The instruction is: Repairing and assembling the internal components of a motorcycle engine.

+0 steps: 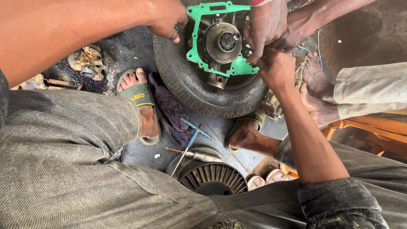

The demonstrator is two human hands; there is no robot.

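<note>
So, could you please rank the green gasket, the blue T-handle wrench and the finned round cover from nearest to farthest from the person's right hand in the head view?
From the right hand:
1. green gasket, just left, on the engine.
2. blue T-handle wrench, lower left, on the floor.
3. finned round cover, lowest, between the knees.

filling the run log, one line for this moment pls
left hand: black rubber tyre rim | right hand: engine case, green gasket

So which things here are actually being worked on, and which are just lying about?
In hand: engine, green gasket, tyre, left hand, right hand.
Lying about: T-wrench, rag, finned cover, carburettor.
</note>
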